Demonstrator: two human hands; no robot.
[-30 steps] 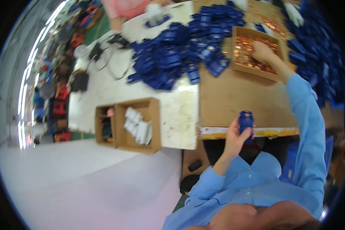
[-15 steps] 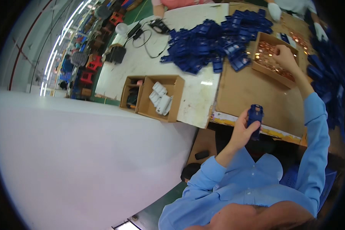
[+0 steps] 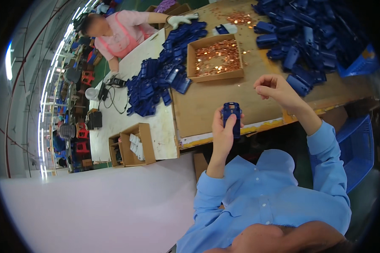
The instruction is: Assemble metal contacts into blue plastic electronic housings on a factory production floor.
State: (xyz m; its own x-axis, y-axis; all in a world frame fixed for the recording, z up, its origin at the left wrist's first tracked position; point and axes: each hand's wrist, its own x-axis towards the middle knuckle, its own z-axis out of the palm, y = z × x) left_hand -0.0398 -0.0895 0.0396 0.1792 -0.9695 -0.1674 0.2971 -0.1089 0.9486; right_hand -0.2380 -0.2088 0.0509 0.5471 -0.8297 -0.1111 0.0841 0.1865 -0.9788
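My left hand (image 3: 221, 135) grips a dark blue plastic housing (image 3: 231, 109), upright at the table's front edge, with the thumb pressed on its face. Off to the right, my right hand (image 3: 275, 89) is raised over the cardboard-covered tabletop, its fingers curled into a pinch; whatever they hold is too small to make out. Beyond both hands stands a shallow cardboard box (image 3: 218, 79) full of small copper-coloured metal pieces (image 3: 217, 58). It is apart from either hand.
Piles of blue housings lie left (image 3: 150, 82) and right (image 3: 302, 46). Loose copper pieces (image 3: 239, 17) are scattered behind the box. A blue crate (image 3: 350, 156) stands at right. A divided carton (image 3: 145, 143) holds white parts. Across the table, a co-worker's white-gloved hand (image 3: 181, 20) touches housings.
My right hand has come out of the box of copper pieces and moved back towards me. My left hand still holds the blue housing. The view has swung to the right.
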